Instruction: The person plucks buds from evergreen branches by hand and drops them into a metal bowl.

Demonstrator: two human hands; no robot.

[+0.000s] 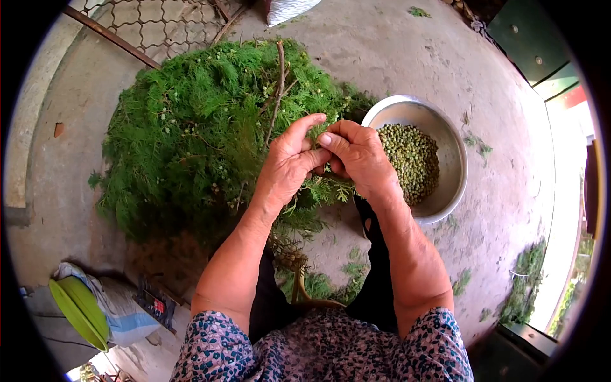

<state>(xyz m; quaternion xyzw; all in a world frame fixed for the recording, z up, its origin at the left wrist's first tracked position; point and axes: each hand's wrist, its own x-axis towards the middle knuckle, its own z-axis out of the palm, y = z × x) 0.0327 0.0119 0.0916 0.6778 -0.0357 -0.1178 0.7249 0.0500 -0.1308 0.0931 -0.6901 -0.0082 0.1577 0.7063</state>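
My left hand (291, 159) is closed on a green evergreen sprig (314, 132), its index finger pointing outward. Meeting it fingertip to fingertip, my right hand (364, 156) is pinched shut at the same sprig; whatever is between its thumb and finger is hidden. Both hands are over the right side of a large heap of cut evergreen branches (184, 121), which bears small pale green cones. Just right of my right hand, a round metal basin (453, 165) holds many small green cones (409, 159).
A bare stick (279, 89) rises from the heap. A metal grate (162, 22) and a white sack (289, 9) lie beyond. At lower left are a lime-green basin (79, 312) and a pale sack (130, 318). Loose greenery (525, 280) lies at right on the concrete floor (503, 172).
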